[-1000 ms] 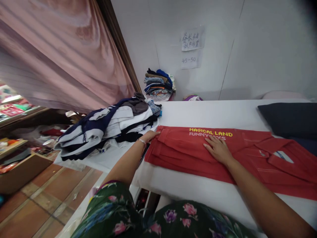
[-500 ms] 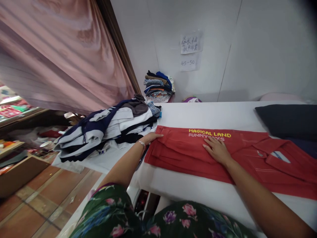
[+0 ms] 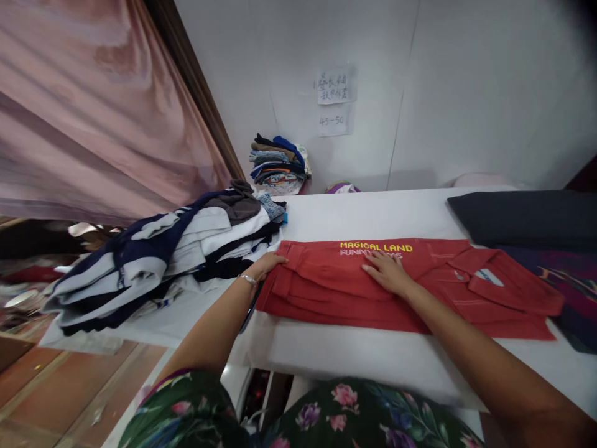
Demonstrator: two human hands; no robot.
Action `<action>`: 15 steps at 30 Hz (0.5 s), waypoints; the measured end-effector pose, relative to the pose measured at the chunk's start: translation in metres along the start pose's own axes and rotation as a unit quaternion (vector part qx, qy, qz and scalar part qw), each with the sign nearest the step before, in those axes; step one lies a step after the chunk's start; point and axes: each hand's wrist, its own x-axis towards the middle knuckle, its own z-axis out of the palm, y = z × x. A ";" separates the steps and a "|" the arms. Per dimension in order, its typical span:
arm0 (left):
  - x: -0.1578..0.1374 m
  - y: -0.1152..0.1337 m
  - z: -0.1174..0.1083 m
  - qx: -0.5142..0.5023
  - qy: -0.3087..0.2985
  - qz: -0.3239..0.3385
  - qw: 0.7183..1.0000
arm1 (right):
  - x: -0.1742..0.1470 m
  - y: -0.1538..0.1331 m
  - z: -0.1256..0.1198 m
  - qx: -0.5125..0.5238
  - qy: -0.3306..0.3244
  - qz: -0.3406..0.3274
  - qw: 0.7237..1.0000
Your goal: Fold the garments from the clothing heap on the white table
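A person in green floral clothing (image 3: 345, 410) tends a red shirt (image 3: 321, 274) laid out lengthwise on a white-covered desk (image 3: 354, 354), its hem end at left and its collar toward the right. The right hand (image 3: 388, 274) rests palm-down on the fabric, fingers spread, partly covering pale lettering beneath the yellow words "MAGICAL LAND." The left hand (image 3: 265, 264), a bracelet (image 3: 249, 279) at its wrist, touches the shirt's left end; whether its fingers pinch the cloth cannot be told. A loose heap of clothes (image 3: 153, 249) lies near the left hand, a dark garment (image 3: 527, 214) lies behind the collar end, and handwritten notes (image 3: 333, 88) hang on the wall (image 3: 466, 93).
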 end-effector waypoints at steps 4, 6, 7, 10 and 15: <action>-0.005 0.006 0.006 0.020 0.019 0.036 0.999 | -0.002 -0.033 -0.001 -0.010 0.023 -0.078 0.997; -0.009 0.012 0.007 0.030 0.024 0.049 0.998 | -0.005 -0.043 0.010 -0.030 -0.015 -0.104 0.994; -0.011 0.015 0.007 0.037 0.024 0.056 0.997 | -0.007 -0.045 0.016 -0.038 -0.029 -0.110 0.993; -0.018 0.031 0.006 0.061 0.022 0.074 0.995 | -0.012 -0.045 0.027 -0.040 -0.025 -0.115 0.992; -0.036 0.086 0.019 0.109 0.068 0.131 0.983 | -0.010 -0.040 0.013 0.117 -0.037 -0.093 0.988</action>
